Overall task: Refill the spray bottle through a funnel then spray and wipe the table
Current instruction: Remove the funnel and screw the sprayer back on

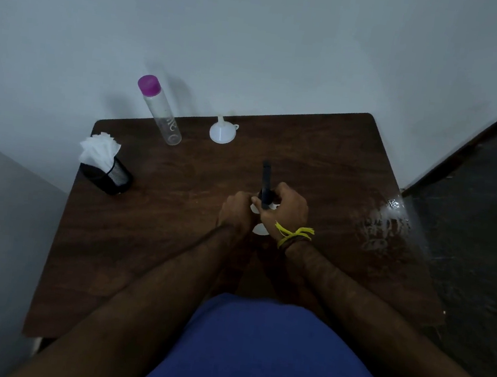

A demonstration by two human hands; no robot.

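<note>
A white spray bottle (260, 229) with a dark blue spray head (266, 181) stands at the middle of the brown table (173, 241), mostly hidden by my hands. My left hand (236, 213) grips the bottle's body from the left. My right hand (286, 212), with a yellow thread at the wrist, is curled round the dark spray head. A white funnel (223, 132) lies mouth down near the table's far edge. Left of it stands a clear water bottle (162, 115) with a purple cap.
A black mesh holder (107, 176) stuffed with white tissues (98, 148) sits at the table's left edge. A wet patch (387, 226) glistens near the right edge. A grey wall runs behind the table; dark floor lies to the right.
</note>
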